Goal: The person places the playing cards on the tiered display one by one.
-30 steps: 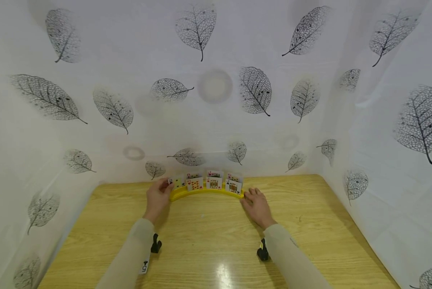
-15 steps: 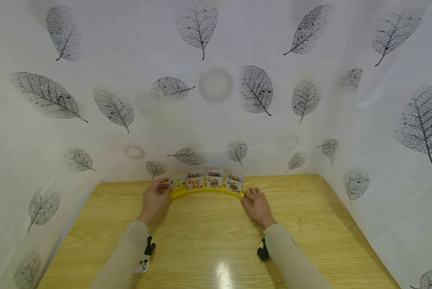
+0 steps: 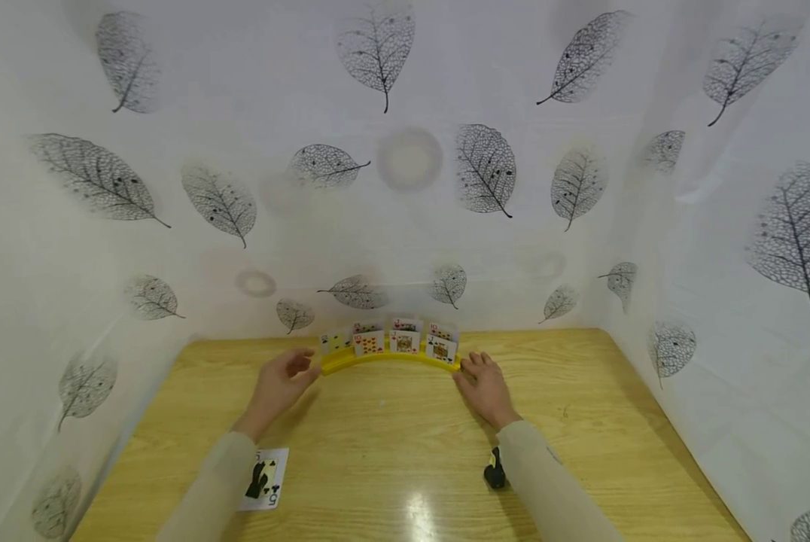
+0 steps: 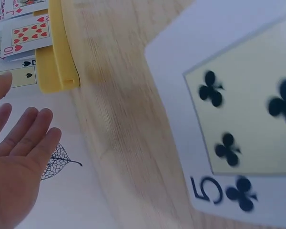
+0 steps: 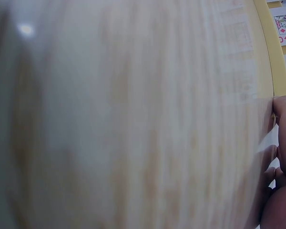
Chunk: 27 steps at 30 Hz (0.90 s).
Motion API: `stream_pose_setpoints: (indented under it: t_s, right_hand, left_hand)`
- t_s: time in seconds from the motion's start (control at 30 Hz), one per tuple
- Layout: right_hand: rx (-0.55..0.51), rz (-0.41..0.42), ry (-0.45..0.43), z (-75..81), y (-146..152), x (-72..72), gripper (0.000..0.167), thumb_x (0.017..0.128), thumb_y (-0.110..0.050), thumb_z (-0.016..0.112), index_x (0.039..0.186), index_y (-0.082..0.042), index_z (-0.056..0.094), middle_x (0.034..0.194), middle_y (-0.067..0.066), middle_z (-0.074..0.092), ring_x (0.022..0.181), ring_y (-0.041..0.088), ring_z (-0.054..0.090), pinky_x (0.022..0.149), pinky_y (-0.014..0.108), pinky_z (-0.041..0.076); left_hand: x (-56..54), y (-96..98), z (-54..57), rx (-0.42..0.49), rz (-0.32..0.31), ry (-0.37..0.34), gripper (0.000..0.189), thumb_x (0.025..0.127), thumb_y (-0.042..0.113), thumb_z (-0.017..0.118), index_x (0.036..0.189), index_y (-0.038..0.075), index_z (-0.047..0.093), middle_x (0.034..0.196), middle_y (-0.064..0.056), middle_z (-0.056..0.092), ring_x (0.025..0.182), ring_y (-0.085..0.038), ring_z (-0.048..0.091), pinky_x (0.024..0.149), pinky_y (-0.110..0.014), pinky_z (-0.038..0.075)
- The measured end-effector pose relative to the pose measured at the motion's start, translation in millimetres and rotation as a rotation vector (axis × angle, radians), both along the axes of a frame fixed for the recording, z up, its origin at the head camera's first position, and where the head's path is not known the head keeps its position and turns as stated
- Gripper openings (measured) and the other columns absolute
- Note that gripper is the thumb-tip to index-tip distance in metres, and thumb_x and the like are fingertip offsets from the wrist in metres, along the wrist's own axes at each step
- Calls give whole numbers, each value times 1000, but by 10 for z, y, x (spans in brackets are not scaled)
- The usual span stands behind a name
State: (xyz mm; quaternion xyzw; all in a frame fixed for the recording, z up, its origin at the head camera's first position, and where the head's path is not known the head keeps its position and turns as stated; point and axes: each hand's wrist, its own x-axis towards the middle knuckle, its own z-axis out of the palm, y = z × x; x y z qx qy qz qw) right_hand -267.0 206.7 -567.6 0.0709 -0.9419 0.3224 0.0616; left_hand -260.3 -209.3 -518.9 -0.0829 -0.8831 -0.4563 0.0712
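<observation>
A curved yellow card holder [image 3: 391,356] stands at the back of the table, bearing two rows of upright playing cards. In its front row are a ten of hearts [image 3: 369,345] and two jacks. A spade card [image 3: 336,343] stands in its left end. Beside that end, my left hand [image 3: 279,388] holds nothing; its fingers are apart from the card. In the left wrist view, the fingers [image 4: 38,126] are extended near the holder's end. My right hand [image 3: 486,388] grips the holder's right end with thumb and fingertips; the far fingers are partly hidden.
A five of clubs [image 3: 276,482] lies on the wooden table [image 3: 391,436] by the left forearm, partly covered by it and the black wrist camera mount. Another black mount [image 3: 494,470] is at the right wrist. A white leaf-print sheet [image 3: 405,241] rises behind and beside the table.
My left hand has let go of the spade card and drawn back left and toward me. More of the five of clubs shows now. The right hand has stayed at the holder's end.
</observation>
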Motion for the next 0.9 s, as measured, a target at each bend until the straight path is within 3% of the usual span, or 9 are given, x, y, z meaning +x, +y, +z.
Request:
stream_pose_setpoints:
  t_s: [0.17, 0.33, 0.57, 0.9]
  right_hand:
    - [-6, 1, -7, 5, -1, -13, 53, 108, -33, 60, 145, 5, 58, 160, 29, 45, 155, 52, 30, 128, 66, 24]
    - [0, 2, 2, 5, -4, -18, 53, 107, -32, 60, 145, 5, 59, 160, 29, 46, 155, 53, 30, 128, 66, 24]
    - [-3, 2, 0, 10, -4, -4, 53, 106, -31, 63, 145, 5, 59, 160, 29, 46, 154, 53, 31, 128, 67, 23]
    - [-3, 2, -4, 18, -2, -15, 53, 107, -31, 62, 145, 5, 58, 159, 30, 46, 154, 54, 30, 128, 67, 23]
  left_hand:
    - [127, -68, -4, -92, -34, -24, 52, 98, 28, 77, 142, 4, 61, 138, -24, 68, 126, -44, 65, 111, -62, 51]
    - [323, -97, 31, -155, -63, -69, 59, 99, 39, 75, 147, 9, 58, 144, -22, 65, 135, -48, 58, 113, -69, 45]
    - [577, -139, 14, -255, -110, 36, 58, 99, 37, 75, 146, 6, 59, 139, -24, 68, 131, -49, 61, 109, -70, 48]
    - [812, -324, -65, -296, -96, 9, 71, 94, 45, 78, 150, 8, 55, 147, -25, 61, 134, -51, 58, 109, -69, 48]
